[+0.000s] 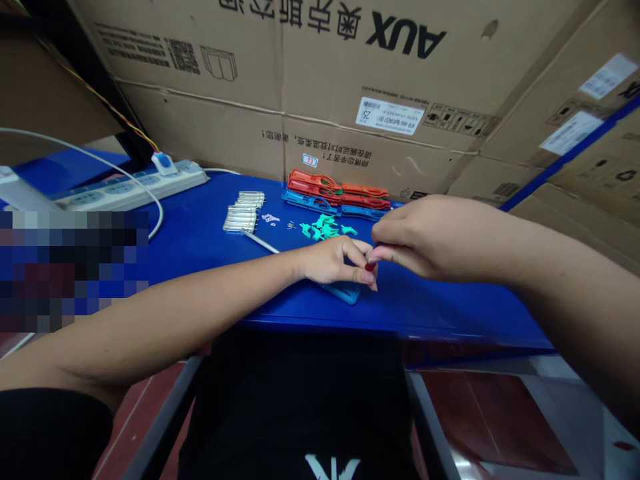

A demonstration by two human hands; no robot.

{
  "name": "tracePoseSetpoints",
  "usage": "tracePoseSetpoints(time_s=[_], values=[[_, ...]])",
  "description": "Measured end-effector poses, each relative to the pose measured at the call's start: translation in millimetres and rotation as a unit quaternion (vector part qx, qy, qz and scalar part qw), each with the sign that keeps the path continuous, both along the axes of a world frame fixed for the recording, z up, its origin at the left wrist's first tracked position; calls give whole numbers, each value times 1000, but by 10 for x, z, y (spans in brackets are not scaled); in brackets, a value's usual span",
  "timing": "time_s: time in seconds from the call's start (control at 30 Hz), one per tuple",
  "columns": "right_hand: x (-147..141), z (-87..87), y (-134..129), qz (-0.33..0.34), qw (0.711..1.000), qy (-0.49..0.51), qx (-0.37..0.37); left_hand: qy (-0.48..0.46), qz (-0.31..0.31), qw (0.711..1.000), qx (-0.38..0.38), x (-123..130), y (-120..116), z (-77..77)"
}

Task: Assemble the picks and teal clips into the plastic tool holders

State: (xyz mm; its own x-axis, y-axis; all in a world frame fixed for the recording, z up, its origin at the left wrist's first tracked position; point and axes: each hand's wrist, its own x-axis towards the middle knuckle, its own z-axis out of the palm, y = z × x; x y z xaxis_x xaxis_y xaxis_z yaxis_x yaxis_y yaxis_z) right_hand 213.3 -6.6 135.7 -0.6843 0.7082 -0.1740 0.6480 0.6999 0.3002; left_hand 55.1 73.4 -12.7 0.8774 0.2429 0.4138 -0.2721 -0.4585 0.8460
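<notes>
My left hand [335,260] is over the front of the blue table, its thumb and fingers pinching a small red piece [370,266]. From the right, my right hand [425,237] meets it, with thumb and finger closed at the same spot; what they grip is mostly hidden. Beneath my left hand lies a blue plastic part [345,294]. Just beyond are a pile of small green plastic pieces [323,228] and a row of long red and blue plastic shells [340,193]. A thin pale rod [261,242] sticks out behind my left wrist.
Several clear tube-like parts with metal pins [243,211] lie to the left, beside tiny white pieces [271,219] and small dark bits [291,225]. A white power strip [135,185] with cables stands further left. A large cardboard box [320,87] walls off the back.
</notes>
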Motion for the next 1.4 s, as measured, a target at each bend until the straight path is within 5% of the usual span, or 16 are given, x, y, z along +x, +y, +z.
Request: tracePoseSetpoints(time_s=[0.3, 0.53, 0.8, 1.03, 1.27, 1.4], values=[[-63, -81, -77, -62, 995, -24, 71, 36, -24, 999, -4, 4, -21, 44], [119, 19, -49, 60, 991, 91, -72, 19, -35, 999, 4, -6, -4, 15], [-78, -7, -83, -24, 999, -37, 7, 18, -51, 998, 19, -10, -6, 18], [-91, -98, -107, -61, 994, -51, 80, 49, -55, 997, 19, -10, -40, 51], [111, 40, -77, 51, 993, 90, -57, 37, -51, 998, 20, -15, -15, 23], [81, 49, -79, 26, 997, 57, -53, 41, -64, 997, 23, -20, 12, -4]])
